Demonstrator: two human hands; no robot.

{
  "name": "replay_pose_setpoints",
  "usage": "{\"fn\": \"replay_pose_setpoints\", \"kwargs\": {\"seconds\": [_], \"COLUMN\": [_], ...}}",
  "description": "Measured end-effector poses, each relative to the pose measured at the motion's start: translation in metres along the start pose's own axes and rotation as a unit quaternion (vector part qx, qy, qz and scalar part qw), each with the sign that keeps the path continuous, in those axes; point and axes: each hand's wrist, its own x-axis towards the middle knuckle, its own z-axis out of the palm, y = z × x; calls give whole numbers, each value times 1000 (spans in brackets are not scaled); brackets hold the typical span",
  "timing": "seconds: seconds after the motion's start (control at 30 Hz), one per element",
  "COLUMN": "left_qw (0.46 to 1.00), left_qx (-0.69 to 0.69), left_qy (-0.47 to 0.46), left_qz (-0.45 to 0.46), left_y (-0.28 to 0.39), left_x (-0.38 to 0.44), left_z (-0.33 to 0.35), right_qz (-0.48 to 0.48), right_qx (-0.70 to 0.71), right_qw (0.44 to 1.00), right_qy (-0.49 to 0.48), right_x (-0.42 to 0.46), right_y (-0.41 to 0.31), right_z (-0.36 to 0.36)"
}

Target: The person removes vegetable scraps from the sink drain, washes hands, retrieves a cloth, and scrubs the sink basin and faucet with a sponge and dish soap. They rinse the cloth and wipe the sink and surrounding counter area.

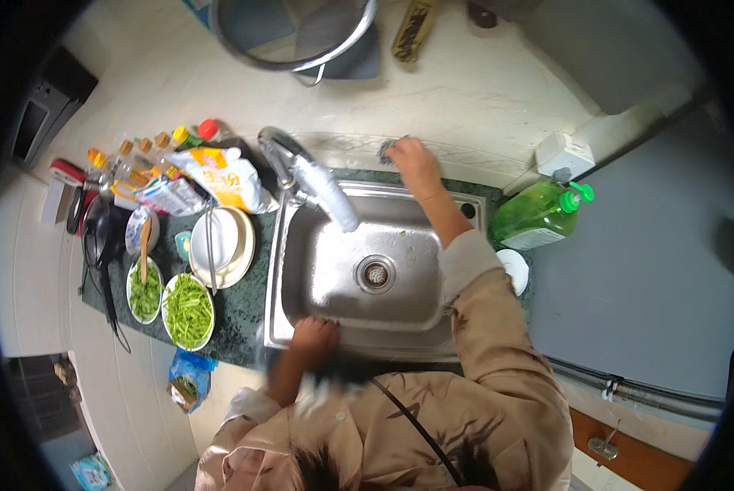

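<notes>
My right hand (417,170) reaches over the back of the stainless steel sink (367,307). Its fingers grip a grey scouring pad (386,151), probably steel wool, against the wall tiles just above the counter. Down at the sink's front left, my left hand (316,339) lies on the rim with its fingers bent; whether it grasps anything is hidden. Between the hands the basin holds no dishes, only the drain strainer (376,274) and a few green scraps. The chrome faucet (275,142), its spout wrapped in whitish plastic (327,193), hangs over the basin's back left.
Left of the sink stand stacked bowls (214,238), tongs (211,264), plates of cut green vegetables (189,312), a black pan (97,230), a seasoning bag (222,178) and several bottles. A green pump bottle (535,212) and white lid (514,270) sit right. A strainer (293,37) hangs above.
</notes>
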Motion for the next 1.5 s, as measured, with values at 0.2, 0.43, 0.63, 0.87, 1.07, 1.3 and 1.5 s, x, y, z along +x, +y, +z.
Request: {"fn": "replay_pose_setpoints", "kwargs": {"seconds": [0.2, 0.43, 0.63, 0.87, 1.07, 1.3, 1.5], "left_qw": [999, 998, 997, 996, 996, 997, 997], "left_qx": [-24, -36, -57, -50, -51, -47, -40], "left_qy": [31, 38, 28, 53, 56, 57, 55], "left_qz": [-31, -33, -52, -47, -40, -37, -46], "left_y": [-4, -7, -8, -9, -6, -8, -8], "left_x": [-9, -9, -11, -11, -11, -13, -14], "left_z": [5, 4, 4, 5, 4, 5, 5], "right_qz": [-24, -202, -282, -257, -217, -225, -141], "right_qx": [-52, 119, -37, 76, -49, 66, 81], "right_qw": [982, 972, 957, 963, 974, 972, 983], "right_qy": [179, -25, -56, -17, -47, 11, -84], "right_x": [89, 84, 76, 121, 65, 147, 103], "right_y": [-30, -63, -27, -67, -8, -88, -77], "right_z": [-46, 27, 4, 16, -22, 9, 2]}}
